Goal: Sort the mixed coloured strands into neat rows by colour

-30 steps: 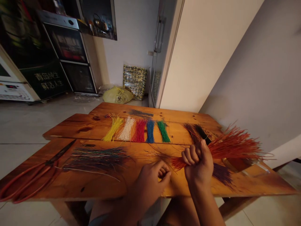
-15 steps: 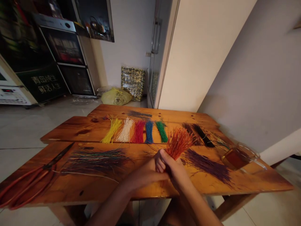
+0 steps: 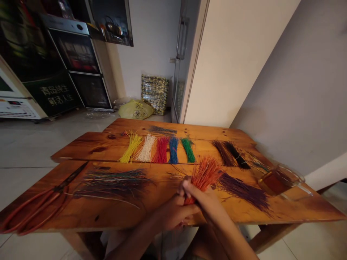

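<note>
Left hand (image 3: 177, 213), right hand (image 3: 202, 198) together, clamped on orange strands (image 3: 206, 174) at near edge of table (image 3: 114, 218); single-colour bundles (image 3: 162, 151) lie separate, mixed strands (image 3: 115, 182) unsorted.

- just one cam here, worn on my head, so everything's from my point of view
- it faces forward and tilts down, looking over my left hand (image 3: 176, 213) and right hand (image 3: 204, 200)
- pretty near both hands, and my forearms (image 3: 230, 231) run in from the bottom edge
- around and past my hands it gets most of the table (image 3: 121, 216), then the back wall (image 3: 151, 43) well beyond them
</note>
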A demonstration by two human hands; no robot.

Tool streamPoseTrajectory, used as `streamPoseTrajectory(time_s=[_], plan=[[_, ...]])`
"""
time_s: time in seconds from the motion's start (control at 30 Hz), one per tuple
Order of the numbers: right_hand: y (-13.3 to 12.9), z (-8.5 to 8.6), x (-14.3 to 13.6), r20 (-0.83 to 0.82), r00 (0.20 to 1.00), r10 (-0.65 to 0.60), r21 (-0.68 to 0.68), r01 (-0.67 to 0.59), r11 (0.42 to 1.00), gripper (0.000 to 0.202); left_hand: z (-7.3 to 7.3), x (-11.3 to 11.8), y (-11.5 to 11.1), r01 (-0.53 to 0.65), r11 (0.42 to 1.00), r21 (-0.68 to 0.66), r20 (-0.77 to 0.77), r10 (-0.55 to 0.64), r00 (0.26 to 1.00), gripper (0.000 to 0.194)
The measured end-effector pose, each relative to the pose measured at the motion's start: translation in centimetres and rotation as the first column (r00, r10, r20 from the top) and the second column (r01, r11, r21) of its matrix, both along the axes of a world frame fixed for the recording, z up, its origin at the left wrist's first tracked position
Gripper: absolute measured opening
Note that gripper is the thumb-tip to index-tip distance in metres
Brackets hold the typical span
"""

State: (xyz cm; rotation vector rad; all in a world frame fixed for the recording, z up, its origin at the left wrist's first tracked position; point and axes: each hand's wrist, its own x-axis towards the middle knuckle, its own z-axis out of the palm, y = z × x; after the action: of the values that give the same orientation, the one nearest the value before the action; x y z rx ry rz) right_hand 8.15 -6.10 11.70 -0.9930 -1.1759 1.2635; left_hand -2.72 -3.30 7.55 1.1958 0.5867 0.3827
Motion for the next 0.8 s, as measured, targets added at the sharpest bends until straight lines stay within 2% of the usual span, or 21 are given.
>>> streamPoseTrajectory(time_s=[0.07,0.17,0.3,0.4,0.53,0.7,0.8], plan=[[0.5,0.2,0.2,-0.206,0.977,-0.049,-0.090,0.031,0.995,0.038,0.3,0.2,0.0,0.089,0.994,-0.064,0.044,-0.087,0.995,0.028],[1.3,0.7,0.9,-0.416,0.906,-0.084,-0.184,0.007,0.983,0.039,0.9,0.7,0.0,0.118,0.988,-0.096,0.068,-0.111,0.991,0.033],[2.1,1.6,2.7,-0.668,0.737,-0.100,-0.138,0.009,0.990,0.034,0.7,1.1,-0.3,0.144,0.977,-0.158,0.049,-0.138,0.989,0.032],[2.5,2.2,4.2,-0.757,0.644,-0.114,-0.099,0.059,0.993,0.033,0.1,1.3,-0.6,0.143,0.972,-0.187,0.017,-0.142,0.990,0.033],[2.9,2.4,5.7,-0.733,0.668,-0.126,-0.069,0.111,0.991,0.039,-0.3,1.3,-1.1,0.134,0.973,-0.186,-0.029,-0.142,0.989,0.032],[4.7,2.3,6.4,-0.662,0.740,-0.119,-0.065,0.102,0.993,0.043,-0.3,1.2,-1.1,0.028,0.978,-0.209,-0.061,-0.042,0.997,0.032],[5.6,2.2,7.6,-0.647,0.726,-0.234,-0.089,0.233,0.968,0.032,-0.4,0.8,-1.0,-0.004,0.974,-0.228,-0.019,0.000,1.000,0.035]])
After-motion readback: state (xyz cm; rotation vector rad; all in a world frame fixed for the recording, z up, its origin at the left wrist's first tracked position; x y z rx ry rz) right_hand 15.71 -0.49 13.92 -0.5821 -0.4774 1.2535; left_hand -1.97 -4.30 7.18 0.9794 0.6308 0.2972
